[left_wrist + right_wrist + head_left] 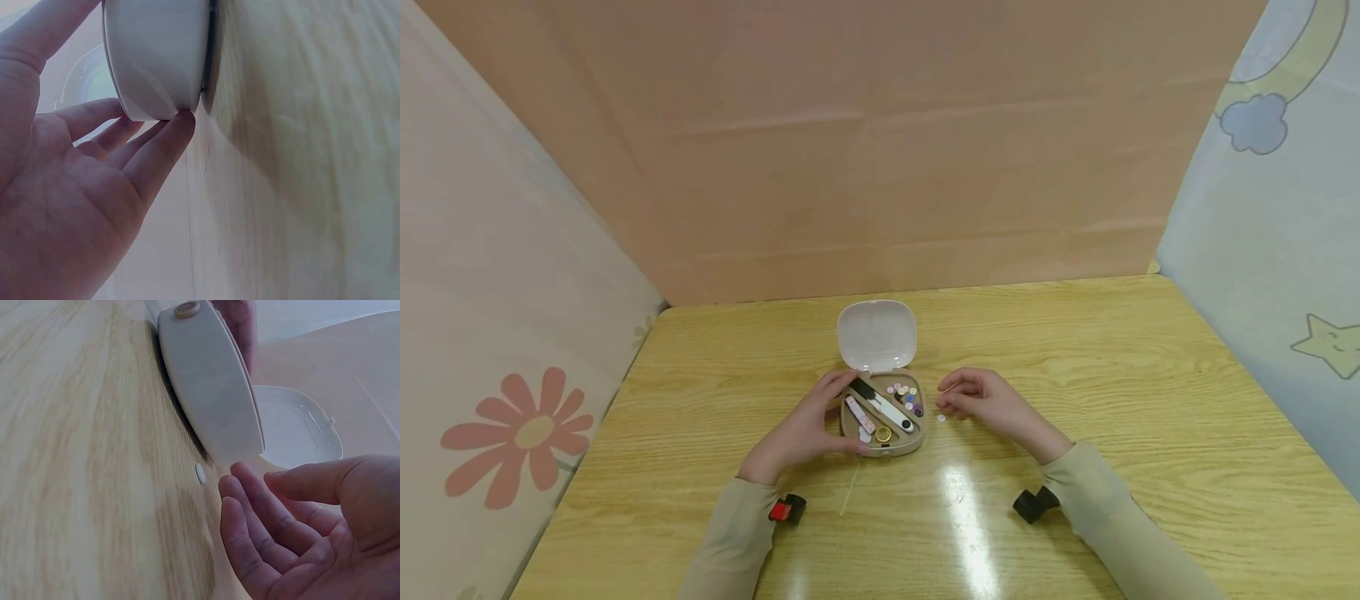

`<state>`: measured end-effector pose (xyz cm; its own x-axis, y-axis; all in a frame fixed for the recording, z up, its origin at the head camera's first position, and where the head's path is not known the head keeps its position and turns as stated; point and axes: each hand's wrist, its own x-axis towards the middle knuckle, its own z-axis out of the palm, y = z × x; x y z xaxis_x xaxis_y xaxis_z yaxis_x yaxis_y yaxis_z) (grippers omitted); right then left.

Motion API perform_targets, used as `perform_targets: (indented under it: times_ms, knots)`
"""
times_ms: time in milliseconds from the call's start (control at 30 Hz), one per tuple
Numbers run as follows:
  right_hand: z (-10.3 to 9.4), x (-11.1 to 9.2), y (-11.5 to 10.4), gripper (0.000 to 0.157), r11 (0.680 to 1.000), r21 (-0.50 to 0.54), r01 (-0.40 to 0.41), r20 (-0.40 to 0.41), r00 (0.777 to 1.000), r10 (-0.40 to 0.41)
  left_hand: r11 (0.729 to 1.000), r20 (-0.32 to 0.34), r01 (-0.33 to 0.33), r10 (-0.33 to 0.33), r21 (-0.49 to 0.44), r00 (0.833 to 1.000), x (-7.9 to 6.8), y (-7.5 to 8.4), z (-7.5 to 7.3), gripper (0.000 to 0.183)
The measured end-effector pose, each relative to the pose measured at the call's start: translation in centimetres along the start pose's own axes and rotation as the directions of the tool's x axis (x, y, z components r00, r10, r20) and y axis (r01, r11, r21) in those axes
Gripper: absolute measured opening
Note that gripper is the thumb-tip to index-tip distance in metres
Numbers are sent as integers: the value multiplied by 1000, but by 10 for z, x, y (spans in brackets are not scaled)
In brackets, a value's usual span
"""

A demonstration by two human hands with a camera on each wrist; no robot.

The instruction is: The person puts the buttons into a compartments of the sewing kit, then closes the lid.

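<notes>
An open sewing kit box [904,448] sits on the table, its white lid [877,335] tipped back. My left hand [805,427] holds the box from the left, thumb at the front edge and fingers along the far left side. Inside lie white-handled scissors [891,412], a small pale labelled strip [860,414], a round gold-coloured item [883,434] and several coloured buttons [910,397]. To the right of the box, my right hand [988,402] hovers with loosely bent fingers and nothing visible between them. A white button [200,473] lies on the table below those fingertips.
A thin pale stick-like strip [849,487] lies on the wooden table [1112,375] in front of the box. A plain peach-coloured sheet [880,167] hangs behind the table, with patterned sheets at left and right.
</notes>
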<state>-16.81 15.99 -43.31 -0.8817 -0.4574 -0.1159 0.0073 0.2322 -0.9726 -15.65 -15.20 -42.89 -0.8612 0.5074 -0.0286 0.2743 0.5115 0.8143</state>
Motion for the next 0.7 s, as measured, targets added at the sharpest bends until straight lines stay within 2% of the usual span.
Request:
perform_targets:
  times_ms: [700]
  knots:
    - [-2, 0, 4, 20, 1000, -4, 2, 5, 1000, -2, 1000, 8, 17, -17, -11, 1000, 0, 2, -1, 105]
